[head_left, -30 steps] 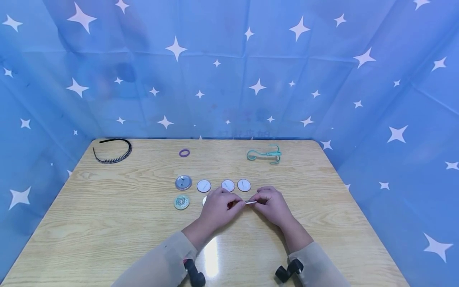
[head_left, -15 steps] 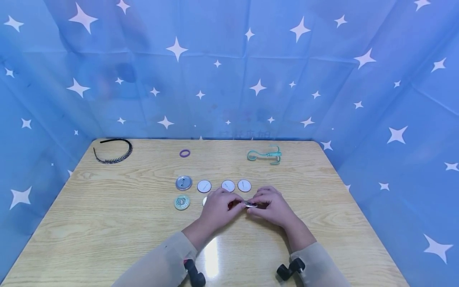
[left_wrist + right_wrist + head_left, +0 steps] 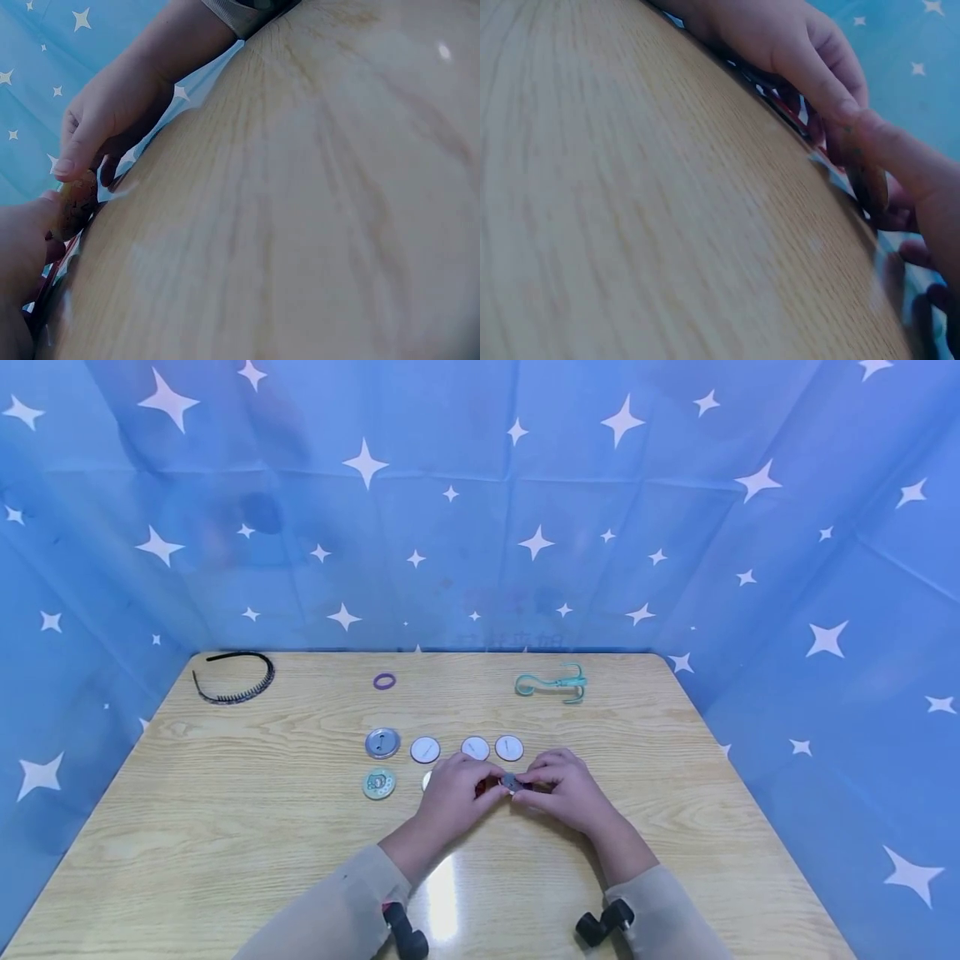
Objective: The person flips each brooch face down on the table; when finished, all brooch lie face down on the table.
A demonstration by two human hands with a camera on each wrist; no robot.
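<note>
Between both hands, just above the wooden table, is a round pin badge with its grey back tilted up to the head view. My left hand pinches its left edge with thumb and fingers. Opposite it, my right hand grips the right edge. In the left wrist view the badge shows an orange, patterned face; the right wrist view has the badge nearly edge-on. A red item is mostly hidden under my left hand, and a white badge peeks out beside it.
Beyond the hands lie white-backed badges, a silver badge and a green picture badge. Farther back are a black headband, a purple hair tie and a teal claw-shaped clip. A starry blue curtain surrounds the table.
The badge has turned from a thin edge-on view to showing its grey back. My right hand's thumb and fingers have shifted on its rim; the left hand has hardly moved.
</note>
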